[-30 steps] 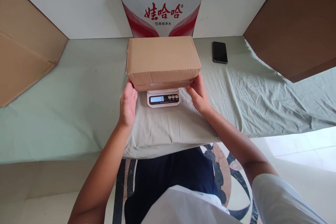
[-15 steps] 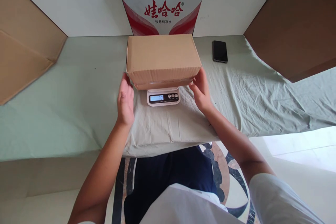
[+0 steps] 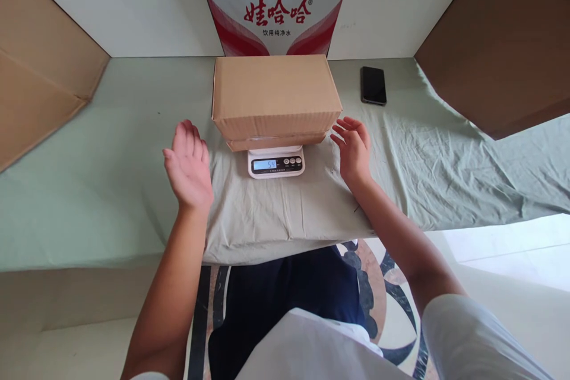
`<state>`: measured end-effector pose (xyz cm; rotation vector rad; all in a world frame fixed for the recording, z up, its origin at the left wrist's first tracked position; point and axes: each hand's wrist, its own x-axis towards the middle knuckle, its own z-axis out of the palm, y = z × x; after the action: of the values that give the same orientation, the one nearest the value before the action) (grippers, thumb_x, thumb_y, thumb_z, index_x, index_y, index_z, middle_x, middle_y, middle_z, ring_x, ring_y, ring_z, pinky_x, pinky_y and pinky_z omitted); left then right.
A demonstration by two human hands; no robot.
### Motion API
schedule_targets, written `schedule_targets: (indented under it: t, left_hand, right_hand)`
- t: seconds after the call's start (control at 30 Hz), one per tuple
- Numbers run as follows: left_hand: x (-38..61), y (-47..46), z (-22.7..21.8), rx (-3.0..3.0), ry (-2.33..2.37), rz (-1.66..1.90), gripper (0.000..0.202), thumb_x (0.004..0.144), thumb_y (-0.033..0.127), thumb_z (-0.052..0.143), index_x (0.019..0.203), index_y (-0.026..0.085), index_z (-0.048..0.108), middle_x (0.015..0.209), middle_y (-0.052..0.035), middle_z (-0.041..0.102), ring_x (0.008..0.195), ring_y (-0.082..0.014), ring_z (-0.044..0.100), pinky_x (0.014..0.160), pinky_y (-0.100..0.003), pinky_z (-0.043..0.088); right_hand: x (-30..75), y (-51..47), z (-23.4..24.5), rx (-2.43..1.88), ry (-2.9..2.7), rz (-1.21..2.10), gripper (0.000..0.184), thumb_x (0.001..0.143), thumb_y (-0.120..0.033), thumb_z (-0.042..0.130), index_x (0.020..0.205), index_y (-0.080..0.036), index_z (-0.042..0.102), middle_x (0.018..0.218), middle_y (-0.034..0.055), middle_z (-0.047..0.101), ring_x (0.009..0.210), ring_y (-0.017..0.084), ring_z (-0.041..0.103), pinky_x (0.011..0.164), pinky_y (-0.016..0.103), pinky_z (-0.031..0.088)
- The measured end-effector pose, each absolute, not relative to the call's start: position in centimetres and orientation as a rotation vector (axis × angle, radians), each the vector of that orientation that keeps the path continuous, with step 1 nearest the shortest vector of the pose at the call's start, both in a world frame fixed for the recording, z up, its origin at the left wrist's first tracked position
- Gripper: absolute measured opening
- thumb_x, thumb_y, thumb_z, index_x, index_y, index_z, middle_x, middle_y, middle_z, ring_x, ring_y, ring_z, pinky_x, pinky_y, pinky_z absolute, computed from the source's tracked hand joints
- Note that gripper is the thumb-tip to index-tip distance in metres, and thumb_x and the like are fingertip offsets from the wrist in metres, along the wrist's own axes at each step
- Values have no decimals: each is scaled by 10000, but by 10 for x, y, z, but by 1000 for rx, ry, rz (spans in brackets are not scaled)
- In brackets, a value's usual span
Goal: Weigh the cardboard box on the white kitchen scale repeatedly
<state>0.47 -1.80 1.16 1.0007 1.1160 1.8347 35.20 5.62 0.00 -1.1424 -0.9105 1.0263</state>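
A closed brown cardboard box [image 3: 275,89] rests on a small white digital scale [image 3: 276,173], hiding most of its platform. The scale's lit display seems to read 54, with round buttons to its right. Left of the box, my left hand [image 3: 190,166] is open, palm turned up and fingers extended, apart from the cardboard. My right hand [image 3: 355,151] is beside the box's near right corner, fingers spread and slightly bent, holding nothing.
Behind the box stands a white and red carton [image 3: 276,12] with Chinese lettering. A black phone [image 3: 373,85] lies to the right on the green cloth [image 3: 111,190]. Large cardboard pieces flank the table, left [image 3: 40,59] and right [image 3: 503,53].
Both hands have come away from the box sides, the left moving left and turning palm up, the right shifting right. The scale's reading has gone from about 32 to 54.
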Motion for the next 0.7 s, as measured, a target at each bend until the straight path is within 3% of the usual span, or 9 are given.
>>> schedule_targets:
  t: [0.13,0.7]
  left_hand:
    - [4,-17,11,1015,1133,1809,1040,979,1040,321,1647,301,618,1930,-78,386,1836,-308,256,1493,-463,228]
    - [4,-18,11,1030,1099,1809,1043,992,1023,354,1661,262,601,1931,-112,375,1836,-336,256,1506,-507,200]
  right_hand:
    - [347,52,3,-1138,-911,1027,243,833,-336,650,1076,-328,654,1253,23,763,1187,225,753,1122,477,644]
    - [342,49,12,-1152,-880,1068,190,795,-338,679,983,-312,675,1113,3,765,1045,197,746,924,378,658]
